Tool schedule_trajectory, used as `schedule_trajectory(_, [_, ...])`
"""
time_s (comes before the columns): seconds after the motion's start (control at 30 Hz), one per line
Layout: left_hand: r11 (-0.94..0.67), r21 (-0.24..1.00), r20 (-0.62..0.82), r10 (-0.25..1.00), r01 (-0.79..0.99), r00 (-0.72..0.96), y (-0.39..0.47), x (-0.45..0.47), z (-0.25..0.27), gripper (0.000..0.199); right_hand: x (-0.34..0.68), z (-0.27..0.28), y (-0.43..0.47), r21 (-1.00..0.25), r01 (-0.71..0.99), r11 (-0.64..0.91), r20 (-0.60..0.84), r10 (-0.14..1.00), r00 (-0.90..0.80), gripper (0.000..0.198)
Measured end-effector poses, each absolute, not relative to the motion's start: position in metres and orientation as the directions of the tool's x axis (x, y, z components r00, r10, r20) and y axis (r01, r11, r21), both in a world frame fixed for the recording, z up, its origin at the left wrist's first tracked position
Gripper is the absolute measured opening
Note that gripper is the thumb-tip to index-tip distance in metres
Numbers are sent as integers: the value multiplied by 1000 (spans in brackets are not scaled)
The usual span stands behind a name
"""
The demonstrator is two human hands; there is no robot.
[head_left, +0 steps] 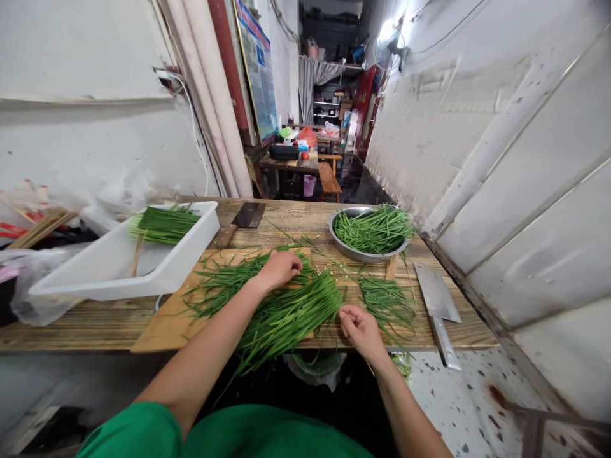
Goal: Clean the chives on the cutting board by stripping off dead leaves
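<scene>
A large pile of garlic chives (296, 312) lies across the wooden cutting board (165, 324), with some stalks hanging over the table's front edge. My left hand (280, 268) rests on the upper part of the pile, its fingers curled closed around a few stalks. At the right end of the pile, my right hand (359, 329) has its thumb and fingertips pinched together beside the cut ends. What it pinches is too small to make out. A thin pale strip (370, 367) shows below that wrist. A smaller bunch of chives (387, 302) lies just right of my right hand.
A metal bowl (370, 256) heaped with chives stands at the back right. One cleaver (436, 296) lies at the right, its handle over the edge; another cleaver (248, 216) lies behind the board. A white tray (176, 273) with chives and sticks is at left. Walls flank the table.
</scene>
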State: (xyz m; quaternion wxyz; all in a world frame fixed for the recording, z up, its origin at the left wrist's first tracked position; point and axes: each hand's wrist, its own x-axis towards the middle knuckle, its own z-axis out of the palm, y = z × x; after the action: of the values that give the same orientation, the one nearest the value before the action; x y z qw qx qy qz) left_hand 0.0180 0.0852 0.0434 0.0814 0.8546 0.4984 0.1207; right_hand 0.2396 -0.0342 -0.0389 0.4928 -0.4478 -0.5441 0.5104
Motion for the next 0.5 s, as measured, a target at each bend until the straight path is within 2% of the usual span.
schedule_trajectory(0.33, [-503, 50, 79, 863, 863, 499, 85, 11, 47, 12, 238, -37, -34, -998, -14, 60, 61, 992, -106, 31])
schedule_trajectory(0.5, [-500, 40, 75, 865, 865, 497, 82, 14, 52, 10, 238, -36, -34, -998, -30, 49, 52, 994, -97, 33])
